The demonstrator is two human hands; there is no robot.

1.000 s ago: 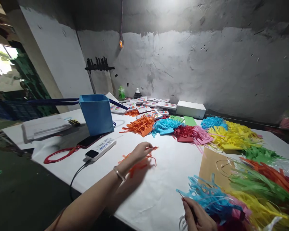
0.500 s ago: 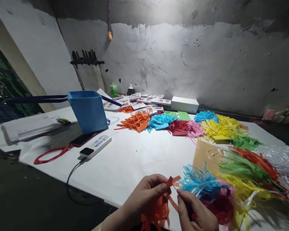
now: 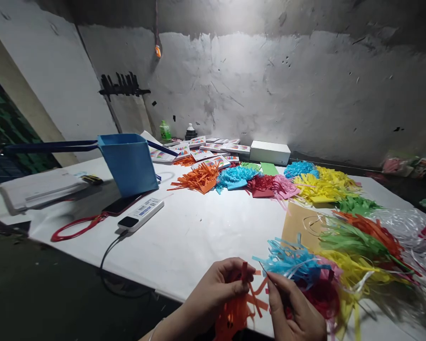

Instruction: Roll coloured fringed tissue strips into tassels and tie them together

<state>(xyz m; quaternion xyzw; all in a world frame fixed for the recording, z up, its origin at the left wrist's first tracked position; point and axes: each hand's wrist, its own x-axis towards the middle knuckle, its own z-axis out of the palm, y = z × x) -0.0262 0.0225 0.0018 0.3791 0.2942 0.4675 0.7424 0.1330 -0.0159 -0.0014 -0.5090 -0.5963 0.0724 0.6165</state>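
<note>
My left hand (image 3: 222, 289) is closed on an orange fringed paper tassel (image 3: 232, 317), pinching its upper strips between thumb and fingers. The fringe hangs below that hand, and a few loose strips stick out to the right. Just beside it, my right hand (image 3: 293, 303) pinches a thin, dark needle-like piece (image 3: 263, 269) that points up and left, apart from the tassel's strips. Right behind the right hand lies a blue paper tassel (image 3: 291, 260), with dark red fringe (image 3: 321, 300) partly hidden by that hand.
Yellow (image 3: 355, 270) and green fringe (image 3: 355, 239) lie at right beside clear plastic (image 3: 415, 237) and brown card (image 3: 298, 222). Several coloured tassels (image 3: 199, 177) line the back, before flat packs (image 3: 209, 154) and a white box (image 3: 270, 152). A blue bin (image 3: 129, 166), phone (image 3: 122, 204) and white device (image 3: 142, 215) stand left.
My right hand has drawn slightly right, away from the orange strips. My left hand has turned the tassel a little, and more loose strips now show. The view has shifted slightly.
</note>
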